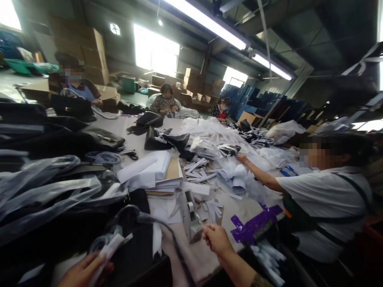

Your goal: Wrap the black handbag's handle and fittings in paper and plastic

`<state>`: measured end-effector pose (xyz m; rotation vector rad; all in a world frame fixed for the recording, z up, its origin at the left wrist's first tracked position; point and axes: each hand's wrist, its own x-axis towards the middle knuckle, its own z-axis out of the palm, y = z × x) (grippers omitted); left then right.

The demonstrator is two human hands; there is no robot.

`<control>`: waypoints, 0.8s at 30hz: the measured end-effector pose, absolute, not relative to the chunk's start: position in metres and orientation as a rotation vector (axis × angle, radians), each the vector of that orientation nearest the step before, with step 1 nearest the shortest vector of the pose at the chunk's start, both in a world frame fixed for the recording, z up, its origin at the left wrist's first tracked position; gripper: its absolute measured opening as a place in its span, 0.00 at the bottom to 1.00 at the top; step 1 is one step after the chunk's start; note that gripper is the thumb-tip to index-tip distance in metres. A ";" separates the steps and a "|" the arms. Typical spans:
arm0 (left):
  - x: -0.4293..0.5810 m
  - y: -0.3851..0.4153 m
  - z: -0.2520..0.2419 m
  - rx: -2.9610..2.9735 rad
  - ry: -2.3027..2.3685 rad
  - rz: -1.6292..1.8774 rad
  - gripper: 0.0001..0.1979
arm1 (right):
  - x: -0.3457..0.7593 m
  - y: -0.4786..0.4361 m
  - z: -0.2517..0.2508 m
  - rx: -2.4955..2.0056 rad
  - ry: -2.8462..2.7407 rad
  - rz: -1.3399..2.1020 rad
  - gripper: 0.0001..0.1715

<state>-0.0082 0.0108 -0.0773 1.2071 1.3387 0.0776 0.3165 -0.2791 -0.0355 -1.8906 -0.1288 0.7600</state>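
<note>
My right hand (216, 238) reaches to the grey tape dispenser (190, 217) on the table, fingers pinched at its cutter end, apparently on the tape's end. My left hand (83, 271) sits at the bottom left, fingers curled around a folded white paper piece (108, 250) resting against a black bag (134, 239). The bag has a thin dark strap looping over it.
A stack of white paper (155, 167) and scattered paper strips (197, 165) cover the table. Black bags in clear plastic (44, 191) pile at left. A person in a white shirt (323, 199) reaches over the table at right; other people sit at the far end. Purple tape pieces (254, 225) lie near the edge.
</note>
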 end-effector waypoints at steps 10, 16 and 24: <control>-0.018 -0.003 -0.063 1.139 1.164 0.259 0.38 | 0.308 -0.286 -0.066 -2.129 -0.106 0.821 0.11; -0.011 -0.016 -0.041 1.259 1.107 0.300 0.21 | 0.342 -0.304 -0.065 -2.600 -0.718 1.023 0.13; -0.014 -0.022 -0.041 1.354 1.127 0.325 0.16 | 0.260 -0.211 0.017 -2.036 -1.259 1.327 0.22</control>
